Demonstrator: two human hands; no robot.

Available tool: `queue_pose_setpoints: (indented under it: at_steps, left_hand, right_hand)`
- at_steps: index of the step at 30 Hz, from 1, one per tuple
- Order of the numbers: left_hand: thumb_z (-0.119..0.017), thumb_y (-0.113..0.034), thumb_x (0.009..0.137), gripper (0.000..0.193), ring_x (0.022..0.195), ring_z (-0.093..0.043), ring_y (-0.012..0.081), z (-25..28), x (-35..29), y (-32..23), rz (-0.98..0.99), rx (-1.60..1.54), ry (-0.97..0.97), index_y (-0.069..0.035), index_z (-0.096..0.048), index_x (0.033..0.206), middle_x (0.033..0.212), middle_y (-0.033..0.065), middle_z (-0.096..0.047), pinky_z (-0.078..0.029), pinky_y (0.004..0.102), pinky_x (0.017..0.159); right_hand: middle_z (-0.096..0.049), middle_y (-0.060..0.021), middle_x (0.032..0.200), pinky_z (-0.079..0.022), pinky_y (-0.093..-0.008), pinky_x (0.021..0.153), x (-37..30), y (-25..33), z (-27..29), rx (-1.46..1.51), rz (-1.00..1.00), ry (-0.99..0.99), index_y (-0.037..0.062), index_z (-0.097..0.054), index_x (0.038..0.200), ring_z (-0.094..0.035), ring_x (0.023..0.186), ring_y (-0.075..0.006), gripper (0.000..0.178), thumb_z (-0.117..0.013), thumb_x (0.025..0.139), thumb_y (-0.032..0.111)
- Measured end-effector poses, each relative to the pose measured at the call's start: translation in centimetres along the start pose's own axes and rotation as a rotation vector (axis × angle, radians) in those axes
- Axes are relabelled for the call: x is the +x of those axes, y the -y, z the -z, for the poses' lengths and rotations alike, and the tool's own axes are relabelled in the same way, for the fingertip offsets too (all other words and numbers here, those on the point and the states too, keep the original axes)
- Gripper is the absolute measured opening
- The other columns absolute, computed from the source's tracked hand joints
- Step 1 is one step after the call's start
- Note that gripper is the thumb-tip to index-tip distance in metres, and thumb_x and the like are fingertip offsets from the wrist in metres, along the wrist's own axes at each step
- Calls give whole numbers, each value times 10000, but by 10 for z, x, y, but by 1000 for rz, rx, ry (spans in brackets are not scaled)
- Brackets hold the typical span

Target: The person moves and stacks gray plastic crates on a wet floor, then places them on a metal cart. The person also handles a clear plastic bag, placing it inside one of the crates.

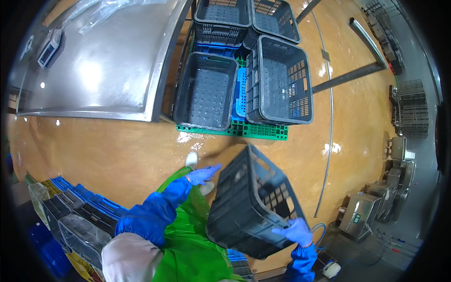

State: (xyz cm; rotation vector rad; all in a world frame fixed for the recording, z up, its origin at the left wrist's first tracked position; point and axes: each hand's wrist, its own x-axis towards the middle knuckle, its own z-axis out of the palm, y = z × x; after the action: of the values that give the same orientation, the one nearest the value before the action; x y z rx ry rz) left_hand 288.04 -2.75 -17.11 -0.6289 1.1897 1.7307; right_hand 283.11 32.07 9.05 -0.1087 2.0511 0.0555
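Note:
A dark grey plastic crate (235, 207) with slotted sides hangs tilted before me, off to the right. My right hand (296, 231), in a blue glove, is closed around its near right rim. My left hand (203, 175), gloved the same way, reaches forward with fingers stretched out, just left of the crate and holding nothing. Ahead, a green pallet (263, 131) bears several stacked dark crates, among them an open one (206, 89) on the left and a taller stack (282, 77) on the right. Blue plastic (240, 94) shows between them.
A steel table (117, 61) at the far left carries a scale (50, 49) and clear plastic film (96, 19). Metal posts (350, 77) stand right of the pallet. More crates (84, 216) are stacked at my near left. The floor (112, 155) looks wet; a steel box (359, 216) sits at right.

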Motion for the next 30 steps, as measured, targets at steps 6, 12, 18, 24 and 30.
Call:
queue_pose_setpoints:
  at_steps: [6, 12, 18, 24, 30]
  left_hand:
    - [-259, -376, 959, 536, 1306, -232, 194, -4, -100, -17, -456, 54, -180, -49, -258, 1384, 1412, 106, -268, -173, 331, 1077]
    - [-280, -330, 982, 515, 1326, -238, 177, 67, -145, -61, -868, 105, -392, -15, -251, 1388, 1441, 99, -261, -159, 294, 1102]
    - [-292, -280, 977, 487, 1318, -277, 208, 108, -145, -49, -637, 41, -472, 20, -297, 1360, 1423, 127, -302, -199, 305, 1093]
    - [-472, -467, 885, 604, 884, -569, 226, 165, -49, 107, -254, -1, -845, -26, -395, 1290, 1027, 121, -584, -462, 334, 777]
    - [-484, -512, 858, 634, 751, -622, 228, 168, -22, 21, -277, -261, -753, -12, -377, 1234, 919, 156, -595, -512, 359, 603]
  right_hand:
    - [-607, -144, 629, -486, -386, 566, -6, 86, 33, -204, 567, -395, 123, -684, 778, -593, 587, -334, 457, -710, 617, 550]
    - [-600, -142, 613, -478, -418, 541, 21, 165, 42, -255, 743, -678, 138, -666, 736, -595, 591, -344, 388, -676, 667, 519]
    - [-621, -89, 640, -458, -435, 525, 189, 223, -67, -222, 694, -807, 179, -650, 800, -617, 591, -295, 137, -564, 731, 260]
    - [-627, -84, 660, -472, -411, 547, 298, 283, -149, -292, 676, -543, 158, -630, 749, -628, 624, -267, 122, -600, 688, 259]
    - [-631, -109, 664, -480, -443, 556, 339, 314, -80, -285, 621, -574, 151, -653, 737, -629, 627, -301, 147, -566, 715, 268]
